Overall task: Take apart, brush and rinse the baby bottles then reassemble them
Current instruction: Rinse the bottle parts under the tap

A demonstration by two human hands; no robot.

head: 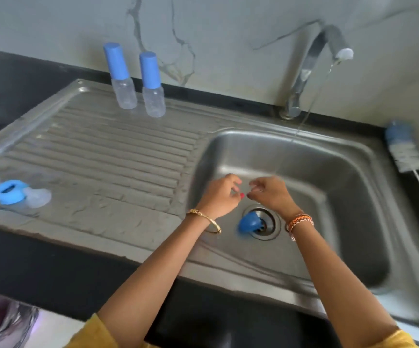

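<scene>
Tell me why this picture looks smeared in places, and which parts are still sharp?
Head view: motion blur smears the bottle brush at the right edge and the blue ring on the drainboard; both hands, left hand and right hand, are soft. The two capped bottles at the back look sharper. The wide lens bends the sink's edges; the lighting is soft and even.

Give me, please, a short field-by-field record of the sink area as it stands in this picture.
tap: running, thin stream from the faucet into the sink
hands: left hand and right hand close together over the basin, fingers curled; too blurred to tell whether they hold anything
drain: blue bottle part lying on it
drainboard: two capped bottles upright at the back; blue ring and clear teat at the front left
brush: bottle brush right of the sink
</scene>
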